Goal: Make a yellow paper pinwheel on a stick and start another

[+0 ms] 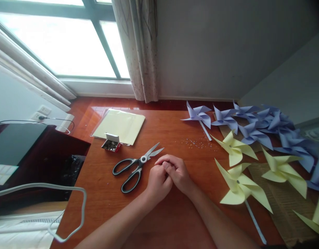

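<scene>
Both hands clasped, left hand (157, 181) under right hand (176, 170), holding nothing. Scissors (134, 167) just left. Many pinwheels (238, 185) finished right; yellow paper (119, 126) unused far left.

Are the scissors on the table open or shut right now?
Slightly open. The scissors lie flat on the table, blade tips parted in a narrow V and the black handle loops spread, beside the clasped hands.
</scene>
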Demonstrator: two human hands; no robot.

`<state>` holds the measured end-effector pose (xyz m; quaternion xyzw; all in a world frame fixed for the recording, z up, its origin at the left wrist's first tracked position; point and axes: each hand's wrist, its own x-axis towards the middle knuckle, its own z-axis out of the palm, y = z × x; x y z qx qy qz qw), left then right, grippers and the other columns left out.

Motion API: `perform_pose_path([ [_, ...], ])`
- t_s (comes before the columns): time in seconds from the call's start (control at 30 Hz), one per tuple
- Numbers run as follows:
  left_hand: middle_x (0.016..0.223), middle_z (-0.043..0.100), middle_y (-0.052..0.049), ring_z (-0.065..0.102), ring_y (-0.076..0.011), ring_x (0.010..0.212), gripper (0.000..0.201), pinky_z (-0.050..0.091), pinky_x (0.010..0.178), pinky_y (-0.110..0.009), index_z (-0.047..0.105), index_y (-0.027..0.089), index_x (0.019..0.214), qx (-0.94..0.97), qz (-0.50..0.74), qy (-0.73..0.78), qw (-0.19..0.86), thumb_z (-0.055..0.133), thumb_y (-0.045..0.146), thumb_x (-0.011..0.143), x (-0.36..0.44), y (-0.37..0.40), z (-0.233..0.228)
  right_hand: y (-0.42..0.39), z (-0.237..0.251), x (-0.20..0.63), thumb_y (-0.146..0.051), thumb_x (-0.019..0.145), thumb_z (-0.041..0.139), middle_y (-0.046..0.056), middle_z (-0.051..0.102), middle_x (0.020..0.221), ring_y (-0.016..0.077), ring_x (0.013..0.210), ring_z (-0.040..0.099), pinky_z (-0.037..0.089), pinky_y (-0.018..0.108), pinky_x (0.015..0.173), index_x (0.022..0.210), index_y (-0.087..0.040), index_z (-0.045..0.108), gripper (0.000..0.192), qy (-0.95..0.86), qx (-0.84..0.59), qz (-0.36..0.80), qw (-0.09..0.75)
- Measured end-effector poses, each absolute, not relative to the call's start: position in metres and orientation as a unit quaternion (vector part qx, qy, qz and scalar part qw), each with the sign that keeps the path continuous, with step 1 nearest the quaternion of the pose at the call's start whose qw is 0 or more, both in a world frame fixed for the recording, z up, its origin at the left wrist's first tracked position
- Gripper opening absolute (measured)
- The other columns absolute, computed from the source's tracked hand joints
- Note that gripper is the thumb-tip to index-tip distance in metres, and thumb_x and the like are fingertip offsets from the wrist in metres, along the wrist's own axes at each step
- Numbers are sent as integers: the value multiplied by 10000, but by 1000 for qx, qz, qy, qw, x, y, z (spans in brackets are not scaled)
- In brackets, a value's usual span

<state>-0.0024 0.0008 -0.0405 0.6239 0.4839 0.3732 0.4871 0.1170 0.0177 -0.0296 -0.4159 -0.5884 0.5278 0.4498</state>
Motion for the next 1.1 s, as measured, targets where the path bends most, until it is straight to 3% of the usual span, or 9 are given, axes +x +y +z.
perform_pose_path([
  [0.8, 718, 740, -51, 664, -152, 594, 208, 479, 544, -212, 645, 154, 725, 666, 415, 448, 428, 496, 118, 865, -4, 4, -30, 16, -27, 110, -263, 950, 556, 49, 729, 904, 197, 855, 677, 506, 316, 802, 930, -199, 731, 187, -567, -422, 524, 476],
  [1.1, 657, 702, -57, 659, -169, 582, 220, 474, 541, -236, 635, 148, 691, 679, 405, 465, 398, 492, 126, 857, -3, 3, -39, 18, -25, 113, -272, 946, 553, 51, 733, 901, 197, 855, 679, 512, 319, 803, 911, -199, 728, 193, -565, -422, 524, 476],
])
